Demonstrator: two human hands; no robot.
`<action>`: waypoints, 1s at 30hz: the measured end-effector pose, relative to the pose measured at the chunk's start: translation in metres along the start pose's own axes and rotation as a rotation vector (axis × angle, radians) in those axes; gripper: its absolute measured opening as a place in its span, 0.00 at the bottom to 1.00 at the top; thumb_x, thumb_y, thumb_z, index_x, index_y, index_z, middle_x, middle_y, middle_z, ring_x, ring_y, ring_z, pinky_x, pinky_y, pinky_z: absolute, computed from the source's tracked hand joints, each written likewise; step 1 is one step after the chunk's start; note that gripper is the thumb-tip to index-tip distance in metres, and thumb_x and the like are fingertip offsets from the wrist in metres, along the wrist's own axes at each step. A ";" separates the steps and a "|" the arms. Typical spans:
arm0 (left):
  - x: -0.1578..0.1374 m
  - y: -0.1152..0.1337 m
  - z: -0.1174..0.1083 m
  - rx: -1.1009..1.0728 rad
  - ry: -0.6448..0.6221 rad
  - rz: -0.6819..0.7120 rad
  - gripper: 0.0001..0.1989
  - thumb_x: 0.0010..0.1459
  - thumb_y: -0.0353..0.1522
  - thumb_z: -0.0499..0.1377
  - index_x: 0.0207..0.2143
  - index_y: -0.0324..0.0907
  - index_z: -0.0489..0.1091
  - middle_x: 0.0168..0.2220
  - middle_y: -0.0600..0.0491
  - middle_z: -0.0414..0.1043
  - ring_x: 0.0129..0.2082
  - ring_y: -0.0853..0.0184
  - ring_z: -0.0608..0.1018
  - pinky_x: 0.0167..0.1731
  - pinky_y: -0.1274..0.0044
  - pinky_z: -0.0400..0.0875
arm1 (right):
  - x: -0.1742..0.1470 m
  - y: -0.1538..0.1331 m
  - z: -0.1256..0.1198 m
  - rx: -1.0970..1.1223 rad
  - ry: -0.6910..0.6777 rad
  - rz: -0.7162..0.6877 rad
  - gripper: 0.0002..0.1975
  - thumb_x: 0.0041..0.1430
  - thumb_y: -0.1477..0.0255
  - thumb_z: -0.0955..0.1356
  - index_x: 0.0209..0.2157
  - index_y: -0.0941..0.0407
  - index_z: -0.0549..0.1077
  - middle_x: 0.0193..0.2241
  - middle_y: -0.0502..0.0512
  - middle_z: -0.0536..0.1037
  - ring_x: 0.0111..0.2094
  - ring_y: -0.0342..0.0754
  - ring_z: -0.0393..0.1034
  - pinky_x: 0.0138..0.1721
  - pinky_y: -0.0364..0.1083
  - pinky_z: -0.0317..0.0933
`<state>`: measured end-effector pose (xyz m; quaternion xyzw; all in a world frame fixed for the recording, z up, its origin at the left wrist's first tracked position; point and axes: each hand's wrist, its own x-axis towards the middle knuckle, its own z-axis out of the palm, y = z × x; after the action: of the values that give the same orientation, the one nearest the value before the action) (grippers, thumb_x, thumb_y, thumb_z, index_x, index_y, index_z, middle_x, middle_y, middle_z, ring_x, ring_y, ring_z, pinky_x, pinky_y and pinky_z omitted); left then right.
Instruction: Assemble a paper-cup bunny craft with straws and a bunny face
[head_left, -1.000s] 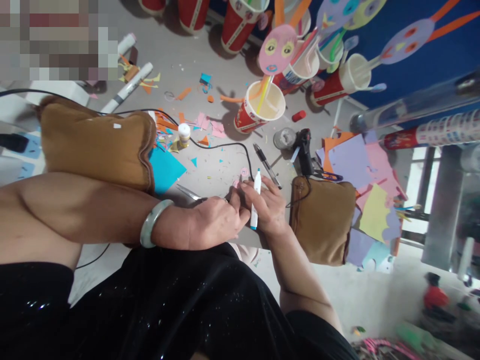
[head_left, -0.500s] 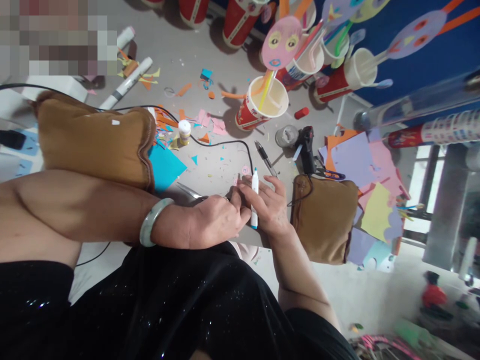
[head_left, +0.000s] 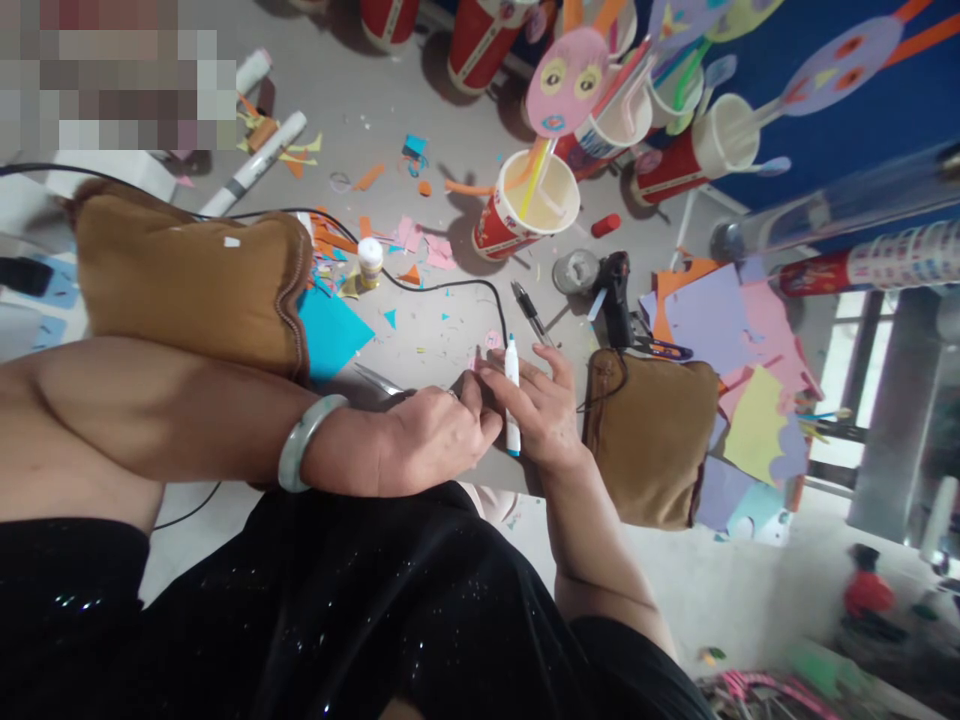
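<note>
My left hand [head_left: 435, 440], with a pale green bangle [head_left: 300, 440] on the wrist, has its fingers pinched together at my right hand's fingertips. Whatever is between them is too small or hidden to make out. A white marker [head_left: 512, 385] with a blue tip rests across my right hand [head_left: 546, 410], held at the thumb, tip pointing away from me. The other fingers of that hand are partly spread. Metal blades, apparently scissors [head_left: 377, 380], poke out beyond my left hand, handles hidden. A black pen [head_left: 531, 312] lies just past my right hand.
Brown cushions [head_left: 187, 285] [head_left: 651, 440] lie on both sides. Ahead are paper scraps, a small white-capped bottle [head_left: 370, 262], a glue gun [head_left: 616, 300] with its cable, and a paper cup [head_left: 517, 215] bearing a pink face. Coloured paper [head_left: 709, 320] is piled at right.
The view has shifted very slightly. Both hands hold nearly the same pose, and the marker's lower end has moved slightly to the right.
</note>
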<state>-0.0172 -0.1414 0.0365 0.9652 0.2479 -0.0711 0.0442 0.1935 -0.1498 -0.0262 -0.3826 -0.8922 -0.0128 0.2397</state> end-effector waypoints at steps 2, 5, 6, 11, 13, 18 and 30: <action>0.000 0.000 0.001 -0.004 -0.004 0.003 0.25 0.70 0.35 0.60 0.63 0.28 0.71 0.58 0.25 0.76 0.28 0.61 0.83 0.28 0.73 0.77 | 0.000 0.000 0.002 0.016 0.014 0.022 0.23 0.70 0.77 0.67 0.63 0.47 0.69 0.49 0.53 0.87 0.54 0.52 0.82 0.65 0.59 0.63; -0.002 0.001 0.006 -0.011 0.015 0.002 0.24 0.71 0.36 0.59 0.62 0.29 0.71 0.60 0.24 0.75 0.27 0.61 0.84 0.27 0.73 0.77 | 0.001 -0.002 0.004 0.103 0.134 0.110 0.25 0.72 0.76 0.65 0.66 0.45 0.66 0.47 0.53 0.87 0.52 0.53 0.83 0.62 0.60 0.67; -0.002 0.002 0.008 -0.019 0.020 0.002 0.23 0.71 0.36 0.58 0.62 0.30 0.71 0.61 0.23 0.74 0.27 0.61 0.84 0.27 0.73 0.77 | 0.001 -0.004 0.004 0.155 0.187 0.154 0.25 0.73 0.75 0.64 0.68 0.46 0.66 0.45 0.54 0.87 0.50 0.53 0.83 0.60 0.59 0.69; -0.003 0.003 0.014 -0.062 -0.006 0.004 0.21 0.71 0.37 0.58 0.61 0.33 0.72 0.64 0.22 0.70 0.27 0.61 0.85 0.26 0.73 0.78 | -0.001 -0.016 0.000 0.361 0.268 0.397 0.19 0.75 0.68 0.63 0.63 0.47 0.72 0.37 0.53 0.83 0.34 0.48 0.80 0.37 0.49 0.75; -0.003 0.003 0.013 -0.050 0.001 0.003 0.21 0.72 0.35 0.57 0.62 0.32 0.71 0.64 0.22 0.70 0.27 0.60 0.85 0.27 0.73 0.78 | -0.001 -0.020 -0.001 0.314 0.254 0.478 0.15 0.72 0.70 0.67 0.57 0.49 0.75 0.36 0.51 0.83 0.31 0.46 0.79 0.33 0.46 0.74; -0.001 -0.001 0.003 -0.016 -0.051 0.046 0.22 0.72 0.28 0.52 0.63 0.29 0.71 0.63 0.22 0.71 0.28 0.60 0.86 0.27 0.73 0.79 | 0.002 -0.024 0.001 0.214 0.179 0.555 0.04 0.67 0.69 0.70 0.40 0.52 0.77 0.30 0.50 0.83 0.27 0.45 0.78 0.28 0.44 0.71; 0.002 0.002 0.003 -0.027 -0.054 0.044 0.24 0.70 0.22 0.47 0.63 0.28 0.72 0.62 0.20 0.70 0.34 0.55 0.88 0.30 0.71 0.82 | 0.005 -0.023 0.006 0.256 0.110 0.552 0.06 0.67 0.67 0.68 0.37 0.52 0.77 0.27 0.49 0.82 0.24 0.43 0.76 0.26 0.43 0.69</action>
<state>-0.0147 -0.1422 0.0336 0.9675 0.2261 -0.0927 0.0656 0.1717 -0.1614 -0.0253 -0.5761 -0.7344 0.1446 0.3284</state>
